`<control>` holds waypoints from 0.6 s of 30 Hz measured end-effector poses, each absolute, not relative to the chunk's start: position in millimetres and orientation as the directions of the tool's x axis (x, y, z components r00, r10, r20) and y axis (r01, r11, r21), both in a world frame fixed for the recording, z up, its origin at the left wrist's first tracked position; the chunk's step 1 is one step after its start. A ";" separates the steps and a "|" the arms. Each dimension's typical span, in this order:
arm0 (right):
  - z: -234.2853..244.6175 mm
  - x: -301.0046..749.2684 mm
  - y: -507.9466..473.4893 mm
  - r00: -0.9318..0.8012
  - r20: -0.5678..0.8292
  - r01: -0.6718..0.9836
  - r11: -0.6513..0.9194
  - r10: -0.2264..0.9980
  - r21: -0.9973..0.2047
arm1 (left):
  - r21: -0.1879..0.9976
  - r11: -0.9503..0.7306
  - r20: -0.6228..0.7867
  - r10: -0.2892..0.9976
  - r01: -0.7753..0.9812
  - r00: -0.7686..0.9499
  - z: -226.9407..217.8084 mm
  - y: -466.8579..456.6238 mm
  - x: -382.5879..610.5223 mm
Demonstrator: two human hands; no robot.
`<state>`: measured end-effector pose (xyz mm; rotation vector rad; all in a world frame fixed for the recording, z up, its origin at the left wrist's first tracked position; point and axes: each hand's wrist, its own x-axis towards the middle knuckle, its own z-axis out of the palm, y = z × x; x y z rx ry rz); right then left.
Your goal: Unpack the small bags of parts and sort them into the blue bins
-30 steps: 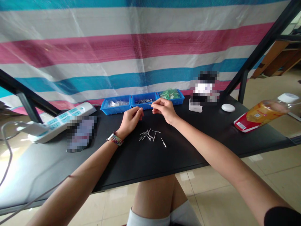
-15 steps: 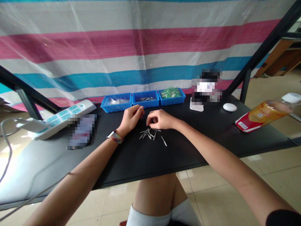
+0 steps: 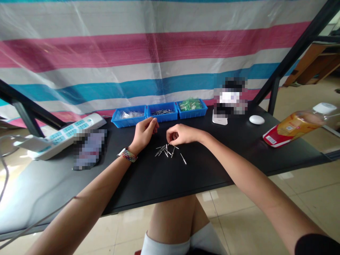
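Several thin silver blind rivets (image 3: 161,151) lie in a loose pile on the black tabletop (image 3: 148,180), with one rivet (image 3: 183,159) apart to the right. My right hand (image 3: 183,134) is over the pile's far edge, thumb and forefinger pinched on the end of a rivet. To the left of it, my left hand (image 3: 145,132) is closed, thumb against the curled fingers; whatever is inside is hidden. Just beyond the hands stands a blue bin (image 3: 163,117) holding more rivets.
Flanking it are a blue bin (image 3: 127,123) of clear plastic bags and one (image 3: 192,113) with green contents. On the left lies a power strip (image 3: 70,132). A white mouse (image 3: 256,120) and a tilted drink bottle (image 3: 292,128) are at right. Striped sheeting (image 3: 159,49) hangs behind.
The view has shifted slightly. My left hand has drawn a little away from the right one. My right hand stays at the pile, where a few rivets lie differently.
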<state>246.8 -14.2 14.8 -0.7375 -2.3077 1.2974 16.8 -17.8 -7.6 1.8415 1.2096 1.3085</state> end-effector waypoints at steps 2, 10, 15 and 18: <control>15.8 251.5 -10.0 -0.788 0.070 0.205 0.368 0.612 -0.907 | 0.833 -0.426 0.411 0.904 0.354 0.121 -6.9 -18.5 17.5; 6.1 260.0 2.4 -0.615 0.052 0.065 0.117 0.787 -0.991 | 0.842 -0.426 0.354 0.899 0.330 0.258 -3.1 -22.4 18.5; -2.3 249.4 1.9 -0.452 0.039 0.017 0.052 0.891 -0.998 | 0.819 -0.460 0.344 0.872 0.342 0.348 -2.9 -23.0 17.7; -5.7 243.3 0.6 -0.376 0.063 -0.040 0.051 0.924 -0.998 | 0.797 -0.492 0.373 0.857 0.350 0.356 -3.0 -23.2 18.6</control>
